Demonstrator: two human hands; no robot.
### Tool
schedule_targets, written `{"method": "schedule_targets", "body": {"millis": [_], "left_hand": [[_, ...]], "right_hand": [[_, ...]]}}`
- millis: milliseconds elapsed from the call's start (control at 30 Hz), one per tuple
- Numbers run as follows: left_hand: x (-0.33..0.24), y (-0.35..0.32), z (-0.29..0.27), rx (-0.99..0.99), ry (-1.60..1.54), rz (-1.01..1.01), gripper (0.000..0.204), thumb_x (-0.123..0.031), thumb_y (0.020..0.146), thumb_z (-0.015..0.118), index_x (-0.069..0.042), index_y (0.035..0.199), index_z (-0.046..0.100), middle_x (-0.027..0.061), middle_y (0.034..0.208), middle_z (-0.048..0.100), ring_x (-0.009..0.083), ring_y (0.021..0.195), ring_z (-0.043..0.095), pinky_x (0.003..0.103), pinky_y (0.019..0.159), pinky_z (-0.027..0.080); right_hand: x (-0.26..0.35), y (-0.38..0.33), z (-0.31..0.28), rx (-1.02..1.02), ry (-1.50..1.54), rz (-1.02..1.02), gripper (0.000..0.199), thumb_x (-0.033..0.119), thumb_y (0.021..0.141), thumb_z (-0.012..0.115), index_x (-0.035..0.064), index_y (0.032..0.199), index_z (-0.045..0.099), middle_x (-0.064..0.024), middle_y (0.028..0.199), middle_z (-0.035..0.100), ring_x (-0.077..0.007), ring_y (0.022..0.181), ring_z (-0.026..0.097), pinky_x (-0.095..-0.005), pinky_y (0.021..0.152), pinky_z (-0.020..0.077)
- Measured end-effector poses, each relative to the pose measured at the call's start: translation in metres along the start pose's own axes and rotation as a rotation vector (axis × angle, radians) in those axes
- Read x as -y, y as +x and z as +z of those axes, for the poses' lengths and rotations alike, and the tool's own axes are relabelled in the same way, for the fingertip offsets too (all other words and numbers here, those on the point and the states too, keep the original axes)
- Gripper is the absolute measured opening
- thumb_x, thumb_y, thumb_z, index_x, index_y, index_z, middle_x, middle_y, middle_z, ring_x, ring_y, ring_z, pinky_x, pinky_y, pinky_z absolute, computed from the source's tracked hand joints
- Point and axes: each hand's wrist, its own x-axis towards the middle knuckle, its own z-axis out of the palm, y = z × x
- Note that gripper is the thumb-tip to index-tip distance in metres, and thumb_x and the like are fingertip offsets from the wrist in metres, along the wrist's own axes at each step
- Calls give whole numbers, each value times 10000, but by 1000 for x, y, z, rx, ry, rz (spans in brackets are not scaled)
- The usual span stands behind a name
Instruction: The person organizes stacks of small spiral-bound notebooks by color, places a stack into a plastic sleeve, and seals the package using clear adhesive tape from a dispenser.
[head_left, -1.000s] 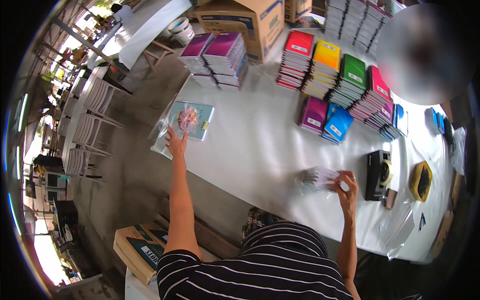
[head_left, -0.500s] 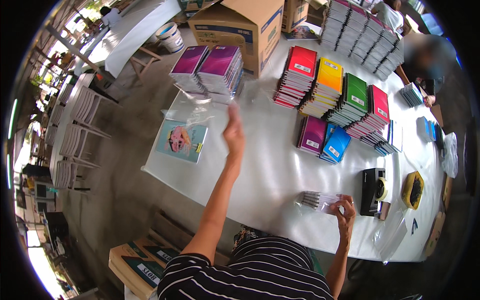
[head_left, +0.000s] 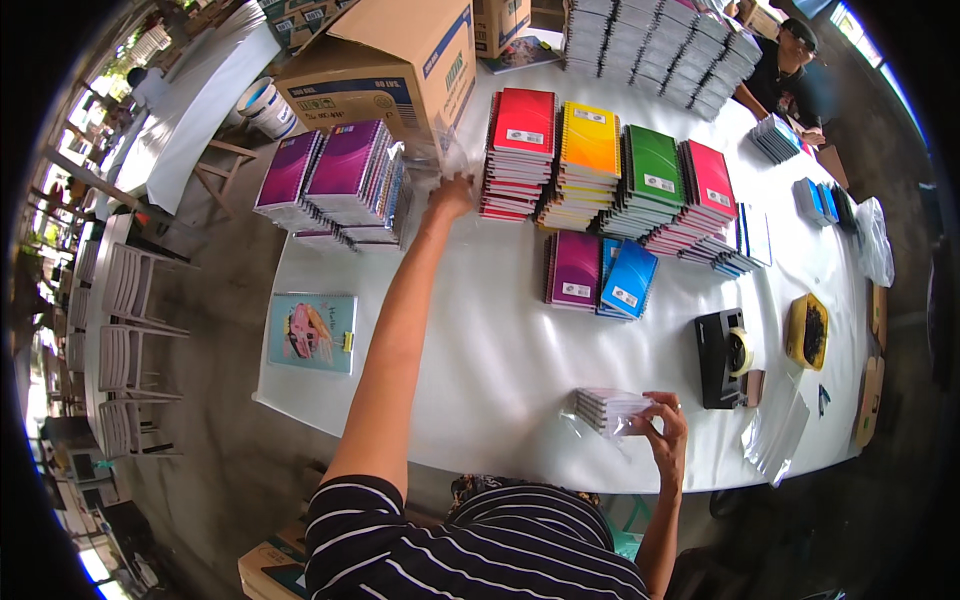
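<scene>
My left hand reaches far over the table, its fingers curled at a crumpled clear plastic bag between the purple notebooks and a stack of red spiral notebooks. The fingertips are partly hidden, but they appear to grip the plastic. Near the front edge my right hand pinches the end of a clear bag, in which a small stack of white-edged booklets lies. The bag rests on or just above the tabletop; I cannot tell which.
Yellow, green and pink notebook stacks stand mid-table, with purple and blue ones before them. A black tape dispenser and a yellow tray sit right. Beyond stands a cardboard box; a person sits far right.
My left hand has moved forward past the purple notebooks to the plastic, which has shifted upward. My right hand still holds the bagged booklets, now turned slightly. The whole view has swung.
</scene>
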Motion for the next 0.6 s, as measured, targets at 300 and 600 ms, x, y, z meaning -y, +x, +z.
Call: {"method": "schedule_targets", "body": {"millis": [300,600], "left_hand": [[-67,-223,-31,-376,-593,467,508,-201,882,641,-146,1370,509,142,1505,347,321,1324,431,393,1038,399],[-177,-410,61,-85,-537,654,596,-279,593,854,-288,1165,687,64,1571,205,377,1453,74,487,1111,317]], "right_hand": [[-10,3,-7,5,-51,-114,151,11,718,751,17,791,620,-122,1040,619,-265,938,597,-353,819,461],[-36,0,-15,70,174,-198,226,168,734,793,53,880,665,-111,1143,608,-255,1034,578,-372,866,473]]}}
